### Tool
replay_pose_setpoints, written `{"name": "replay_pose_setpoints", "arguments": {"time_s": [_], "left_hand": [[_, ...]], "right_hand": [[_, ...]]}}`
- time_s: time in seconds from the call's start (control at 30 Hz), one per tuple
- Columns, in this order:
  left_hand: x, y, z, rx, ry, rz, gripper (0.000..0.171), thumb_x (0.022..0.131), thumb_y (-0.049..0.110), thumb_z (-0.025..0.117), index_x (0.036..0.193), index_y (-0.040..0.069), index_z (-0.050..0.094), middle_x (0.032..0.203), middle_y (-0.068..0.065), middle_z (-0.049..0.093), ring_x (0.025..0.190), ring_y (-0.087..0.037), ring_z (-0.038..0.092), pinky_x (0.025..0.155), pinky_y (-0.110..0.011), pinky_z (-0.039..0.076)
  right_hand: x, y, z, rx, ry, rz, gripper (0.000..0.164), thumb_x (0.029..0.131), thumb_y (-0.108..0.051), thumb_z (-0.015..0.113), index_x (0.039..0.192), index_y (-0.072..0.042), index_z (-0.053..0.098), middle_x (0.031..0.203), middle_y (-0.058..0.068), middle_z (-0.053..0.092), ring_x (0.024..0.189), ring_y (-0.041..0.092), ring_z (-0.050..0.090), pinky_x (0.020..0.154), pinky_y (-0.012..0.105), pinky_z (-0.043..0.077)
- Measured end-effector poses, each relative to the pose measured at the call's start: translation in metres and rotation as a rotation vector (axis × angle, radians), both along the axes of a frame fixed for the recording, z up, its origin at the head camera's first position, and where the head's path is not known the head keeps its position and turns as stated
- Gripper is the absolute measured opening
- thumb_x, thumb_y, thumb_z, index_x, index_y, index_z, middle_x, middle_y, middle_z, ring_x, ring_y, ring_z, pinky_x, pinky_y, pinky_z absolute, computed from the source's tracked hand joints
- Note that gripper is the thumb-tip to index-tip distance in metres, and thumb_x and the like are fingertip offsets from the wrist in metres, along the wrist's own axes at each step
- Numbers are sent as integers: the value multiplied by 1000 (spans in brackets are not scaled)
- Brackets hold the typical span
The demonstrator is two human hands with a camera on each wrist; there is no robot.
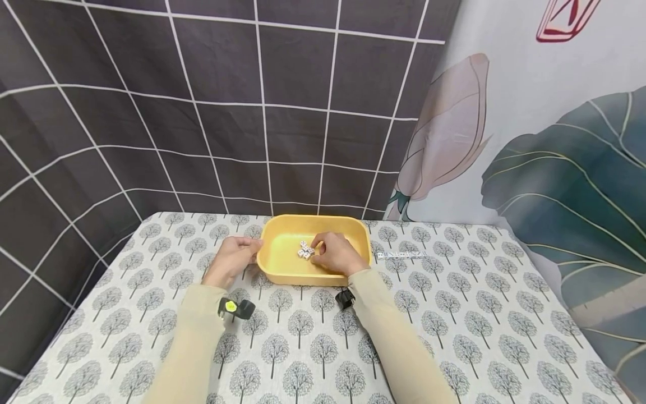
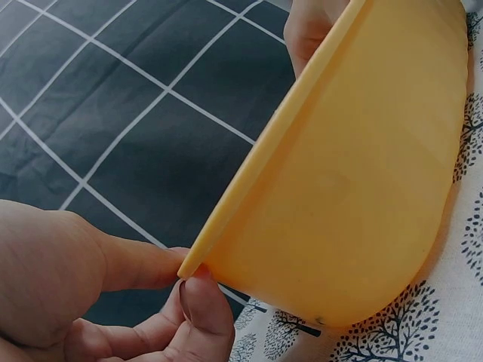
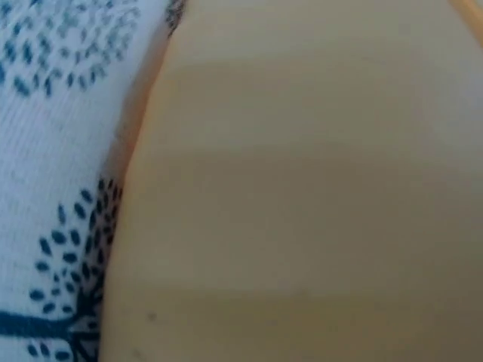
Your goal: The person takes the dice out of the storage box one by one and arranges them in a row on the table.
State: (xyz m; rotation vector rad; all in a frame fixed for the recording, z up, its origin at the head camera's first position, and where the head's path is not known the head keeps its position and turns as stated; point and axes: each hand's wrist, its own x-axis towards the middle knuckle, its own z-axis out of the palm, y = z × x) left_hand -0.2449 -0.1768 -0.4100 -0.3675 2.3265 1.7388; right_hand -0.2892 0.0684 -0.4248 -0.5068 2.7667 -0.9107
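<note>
A yellow plastic basin (image 1: pixel 282 264) stands at the far side of the table, with several small white dice (image 1: pixel 305 251) clustered inside it. My left hand (image 1: pixel 236 255) pinches the basin's left rim; in the left wrist view its thumb (image 2: pixel 207 305) is below the rim, index finger against the other side. My right hand (image 1: pixel 337 253) reaches over the near wall into the basin, fingertips right at the dice cluster. I cannot tell whether a die is between them. The basin's outer wall (image 3: pixel 302 188) fills the right wrist view and hides that hand.
Right of the basin, a straight row of dice (image 1: pixel 401 255) lies on the tree-patterned tablecloth (image 1: pixel 323 342). Behind the table hangs a dark curtain with a white grid (image 1: pixel 227 134). A flower-print curtain (image 1: pixel 454 140) hangs at the right.
</note>
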Motion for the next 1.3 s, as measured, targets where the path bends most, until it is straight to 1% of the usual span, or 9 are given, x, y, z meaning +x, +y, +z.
{"name": "replay_pose_setpoints", "arguments": {"time_s": [0.2, 0.33, 0.47, 0.7, 0.83, 1.07, 1.3], "left_hand": [[1, 1, 2, 6, 4, 1, 36, 105, 22, 57, 128, -6, 58, 117, -15, 66, 90, -14, 64, 106, -40, 50], [0, 0, 1, 2, 2, 1, 37, 105, 21, 56, 129, -6, 57, 119, -17, 66, 90, -14, 64, 106, -41, 51], [-1, 0, -1, 1, -2, 5, 37, 105, 21, 57, 130, -6, 57, 119, -18, 66, 89, -14, 65, 107, -42, 50], [0, 0, -1, -12, -5, 20, 37, 105, 22, 57, 129, -6, 58, 117, -16, 67, 89, -14, 66, 105, -41, 51], [1, 1, -2, -16, -9, 18, 37, 104, 22, 58, 128, -6, 58, 114, -14, 67, 89, -14, 65, 104, -40, 51], [1, 0, -3, -7, -4, 11, 36, 104, 21, 57, 128, -6, 57, 112, -13, 67, 89, -14, 64, 102, -39, 52], [1, 0, -1, -1, 1, 9, 35, 104, 20, 57, 128, -6, 57, 112, -13, 66, 89, -15, 64, 102, -40, 52]], "right_hand": [[1, -2, 0, 35, 28, -14, 18, 86, -18, 81, 100, -11, 73, 75, 0, 61, 68, 13, 53, 62, 24, 44], [1, -4, 0, 63, 46, -21, 12, 87, -18, 81, 93, -13, 71, 75, 0, 60, 67, 14, 53, 60, 24, 43], [2, -4, -1, 71, 45, -34, 11, 86, -16, 80, 88, -15, 69, 74, 0, 59, 66, 15, 53, 58, 25, 42], [4, 0, 0, 53, 48, -36, 11, 86, -18, 81, 87, -14, 70, 76, 0, 61, 69, 15, 54, 61, 26, 44], [4, 4, 3, 42, 52, -35, 12, 86, -18, 81, 86, -13, 70, 76, 0, 63, 70, 15, 56, 64, 26, 45], [1, 12, 10, -24, 20, -24, 11, 87, -13, 81, 89, -10, 70, 79, 2, 62, 71, 15, 55, 64, 24, 47], [-4, 21, 14, -28, 54, -9, 12, 86, -15, 82, 89, -12, 71, 79, 1, 60, 71, 14, 53, 63, 24, 45]]}}
